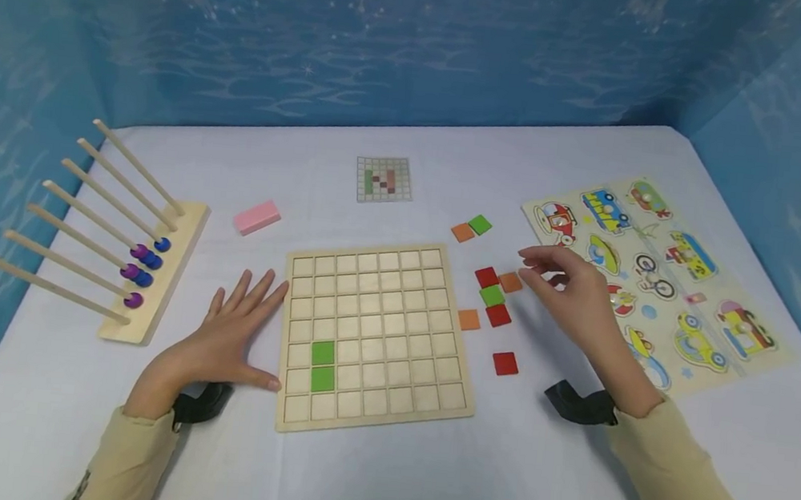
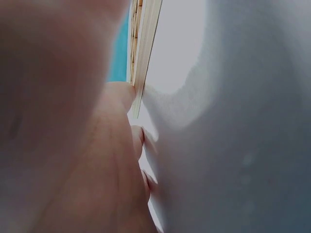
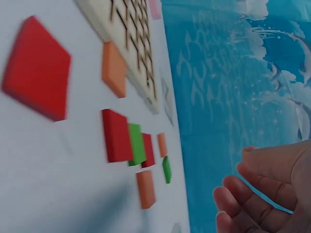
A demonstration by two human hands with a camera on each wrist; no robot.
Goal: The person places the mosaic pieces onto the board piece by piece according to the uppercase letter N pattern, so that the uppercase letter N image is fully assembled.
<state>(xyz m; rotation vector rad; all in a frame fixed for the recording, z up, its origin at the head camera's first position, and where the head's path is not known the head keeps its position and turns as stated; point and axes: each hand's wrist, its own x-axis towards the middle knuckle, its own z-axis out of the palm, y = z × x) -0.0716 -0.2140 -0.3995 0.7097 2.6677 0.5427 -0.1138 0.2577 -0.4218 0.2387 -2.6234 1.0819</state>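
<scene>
My left hand point(image 1: 225, 338) rests on the white table with fingers spread. Its thumb and fingertips lie right at the left edge of a wooden grid board point(image 1: 388, 347). Two green square tiles point(image 1: 324, 353) sit one above the other in the board's second column. My right hand point(image 1: 571, 286) hovers right of the loose tiles, fingers loosely bent, with nothing in it. Closest to its fingertips is an orange tile point(image 1: 510, 282). Beside that lie a green tile point(image 1: 493, 295) and red tiles point(image 1: 499, 315). In the right wrist view, the orange tile point(image 3: 146, 189) lies flat, apart from the fingers.
Another red tile point(image 1: 505, 363) lies nearer me. An orange tile point(image 1: 469, 319) touches the board's right side. Behind the board is a small pattern card point(image 1: 384, 180). A pink block point(image 1: 257, 218) and a pegged bead stand point(image 1: 184, 245) are left; a vehicle puzzle point(image 1: 662, 311) is right.
</scene>
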